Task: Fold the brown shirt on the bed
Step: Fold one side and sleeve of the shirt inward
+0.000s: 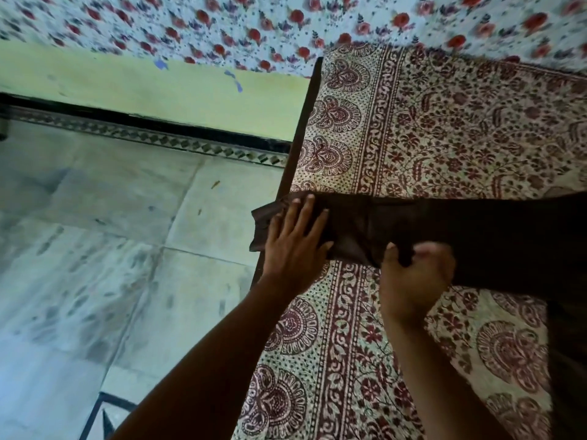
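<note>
The brown shirt [444, 236] lay across the bed's [444, 128] left edge; the left hand [293, 242] pressed it flat, fingers straight; the right hand [413, 274] pinched its near hem; folding well probably required keeping that anchor firm.

brown shirt [476, 236]: plain dark brown, centre right of frame; bed cover [444, 138] under it: cream ground, maroon block print, floral vines inside, scroll band and round medallions along the border. upper strip of frame: white cloth [254, 23] with red roses and small dark sprigs; below it at upper left a pale yellow-green wall [158, 87] with blue flecks and a black base stripe. left: floor [95, 249] of pale grey mottled tiles, with a dark diamond-pattern border.
</note>
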{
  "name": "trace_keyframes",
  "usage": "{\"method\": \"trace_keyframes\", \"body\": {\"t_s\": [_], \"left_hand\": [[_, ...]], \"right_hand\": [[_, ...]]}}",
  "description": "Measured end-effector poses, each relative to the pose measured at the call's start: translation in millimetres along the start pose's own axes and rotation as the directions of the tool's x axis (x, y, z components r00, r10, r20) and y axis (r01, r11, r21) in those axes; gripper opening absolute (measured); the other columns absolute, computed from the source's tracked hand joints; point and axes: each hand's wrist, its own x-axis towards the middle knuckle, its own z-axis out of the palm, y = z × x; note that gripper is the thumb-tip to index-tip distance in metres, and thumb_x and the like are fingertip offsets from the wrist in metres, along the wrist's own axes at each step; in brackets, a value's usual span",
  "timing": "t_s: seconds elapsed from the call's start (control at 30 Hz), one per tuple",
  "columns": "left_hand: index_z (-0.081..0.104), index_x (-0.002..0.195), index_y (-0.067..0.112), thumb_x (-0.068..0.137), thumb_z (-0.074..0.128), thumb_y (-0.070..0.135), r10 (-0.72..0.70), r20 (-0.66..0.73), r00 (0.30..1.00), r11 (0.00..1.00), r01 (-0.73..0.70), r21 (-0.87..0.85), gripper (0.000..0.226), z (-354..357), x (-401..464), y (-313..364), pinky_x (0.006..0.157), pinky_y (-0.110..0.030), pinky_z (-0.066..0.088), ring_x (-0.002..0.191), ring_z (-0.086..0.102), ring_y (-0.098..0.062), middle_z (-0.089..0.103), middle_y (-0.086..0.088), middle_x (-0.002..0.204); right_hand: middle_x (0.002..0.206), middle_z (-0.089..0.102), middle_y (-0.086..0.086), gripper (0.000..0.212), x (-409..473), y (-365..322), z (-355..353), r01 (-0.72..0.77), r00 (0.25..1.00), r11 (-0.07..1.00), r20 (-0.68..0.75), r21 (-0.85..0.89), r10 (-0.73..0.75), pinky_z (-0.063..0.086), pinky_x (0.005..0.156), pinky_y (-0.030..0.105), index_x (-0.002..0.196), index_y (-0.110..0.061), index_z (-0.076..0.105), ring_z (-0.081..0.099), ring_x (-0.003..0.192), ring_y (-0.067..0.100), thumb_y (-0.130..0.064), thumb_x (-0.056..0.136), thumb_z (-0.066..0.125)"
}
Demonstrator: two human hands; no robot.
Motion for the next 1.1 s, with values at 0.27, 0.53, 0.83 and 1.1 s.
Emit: {"method": "trace_keyframes", "body": {"t_s": [0.27, 0.53, 0.83, 1.1], "left_hand": [[0.04, 0.134, 0.028, 0.091, 0.061, 0.057, -0.737, 0.211, 0.642, 0.335, 0.619, -0.711, 0.056, -3, -17, -25, 0.112, -0.06, 0.031, 0.13, 0.051, -0.032, 0.057, -0.006, 0.139], [0.073, 0.092, 0.029, 0.082, 0.08, 0.022, -0.83, 0.148, 0.538, 0.153, 0.475, -0.867, 0.014, -23, 4, -46, 0.09, -0.049, 0.059, 0.096, 0.071, -0.017, 0.075, 0.006, 0.097], [0.073, 0.097, 0.007, 0.082, 0.055, -0.021, -0.764, 0.206, 0.611, -0.109, 0.192, -0.975, 0.037, -34, 1, -51, 0.069, -0.017, 0.054, 0.086, 0.07, -0.003, 0.072, 0.005, 0.088], [0.065, 0.112, 0.024, 0.082, 0.056, 0.009, -0.739, -0.134, 0.661, 0.619, 0.586, -0.524, 0.034, -35, 6, -19, 0.107, -0.047, 0.031, 0.129, 0.04, -0.028, 0.043, -0.008, 0.137]], "right_hand": [[0.148, 0.046, 0.012, 0.042, 9, 25, 36, 0.612, 0.694, 0.771, 0.589, -0.179, -0.414, 0.039, 0.101, 0.058, 0.13, -0.023, 0.063, 0.039, 0.137, 0.037, -0.045, 0.094, 0.064], [0.144, 0.05, 0.012, 0.035, 4, 13, 44, 0.676, 0.593, 0.734, 0.639, -0.066, -0.489, 0.041, 0.1, 0.057, 0.128, -0.022, 0.066, 0.043, 0.135, 0.036, -0.038, 0.097, 0.063], [0.142, 0.05, 0.008, 0.032, -1, 5, 48, 0.643, 0.62, 0.763, 0.633, -0.071, -0.464, 0.039, 0.103, 0.056, 0.125, -0.019, 0.066, 0.041, 0.136, 0.032, -0.035, 0.097, 0.064], [0.122, 0.061, 0.007, 0.021, 13, -1, 52, 0.649, 0.696, 0.76, 0.44, -0.047, -0.567, 0.048, 0.092, 0.049, 0.108, -0.013, 0.068, 0.056, 0.117, 0.028, -0.028, 0.096, 0.059]]}}
